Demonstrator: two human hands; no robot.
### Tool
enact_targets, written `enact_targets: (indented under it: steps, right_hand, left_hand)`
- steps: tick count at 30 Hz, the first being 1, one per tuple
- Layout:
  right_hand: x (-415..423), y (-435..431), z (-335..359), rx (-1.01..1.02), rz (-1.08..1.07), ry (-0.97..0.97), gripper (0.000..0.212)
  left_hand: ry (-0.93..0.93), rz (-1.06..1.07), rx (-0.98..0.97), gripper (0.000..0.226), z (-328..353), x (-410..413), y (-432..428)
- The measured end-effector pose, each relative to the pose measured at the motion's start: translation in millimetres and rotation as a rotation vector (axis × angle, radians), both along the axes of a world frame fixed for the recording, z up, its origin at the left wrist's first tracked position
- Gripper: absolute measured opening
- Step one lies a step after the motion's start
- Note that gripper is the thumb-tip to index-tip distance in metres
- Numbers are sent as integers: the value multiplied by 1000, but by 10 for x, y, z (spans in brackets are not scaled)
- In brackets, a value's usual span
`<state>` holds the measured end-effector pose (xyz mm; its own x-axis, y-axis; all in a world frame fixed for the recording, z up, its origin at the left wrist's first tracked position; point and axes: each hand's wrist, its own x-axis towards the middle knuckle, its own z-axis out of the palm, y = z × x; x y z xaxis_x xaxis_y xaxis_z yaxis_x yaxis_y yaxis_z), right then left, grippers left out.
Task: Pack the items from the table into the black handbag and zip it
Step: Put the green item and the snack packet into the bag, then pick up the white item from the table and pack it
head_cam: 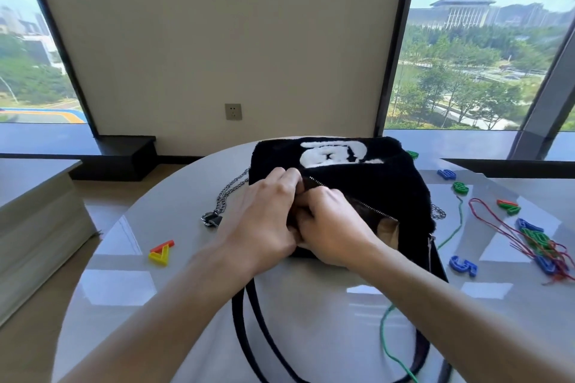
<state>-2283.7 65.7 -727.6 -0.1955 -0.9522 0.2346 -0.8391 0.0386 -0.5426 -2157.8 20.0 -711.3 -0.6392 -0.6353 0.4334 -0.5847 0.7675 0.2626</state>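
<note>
A fuzzy black handbag (pixel 367 183) with a white logo lies in the middle of the round table (pixel 155 258). Its zipper (pixel 357 200) runs diagonally and gapes at the right end, showing a brown lining. My left hand (pixel 264 211) grips the bag's left end by the zipper's start. My right hand (pixel 329 227) is closed on the bag's edge right beside it, fingers curled under; what it pinches is hidden. Coloured plastic numbers lie around: a red and yellow 4 (pixel 161 252) to the left, a blue 5 (pixel 463 265) to the right.
More plastic numbers (pixel 447 174) and tangled red and green laces (pixel 529 233) lie at the right. A metal chain with a clasp (pixel 214 214) trails off the bag's left side. Black straps (pixel 258 314) loop toward me. A thick paper stack (pixel 37 227) stands at the left.
</note>
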Motion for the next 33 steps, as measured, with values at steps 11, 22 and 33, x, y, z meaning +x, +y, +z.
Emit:
enact_targets:
  steps: [11,22,33]
  right_hand:
    - [-57,337,-31,-53,94,-191,27]
    - [-505,1149,1079,529,-12,-374,28]
    - [-1399,-1,1635,394,-149,-279,38]
  left_hand:
    - [-225,72,255,26,44,-114,52]
    - [-523,-36,614,29,1248,-171,497]
    - [-338,-29,772,30,1406,-373,68]
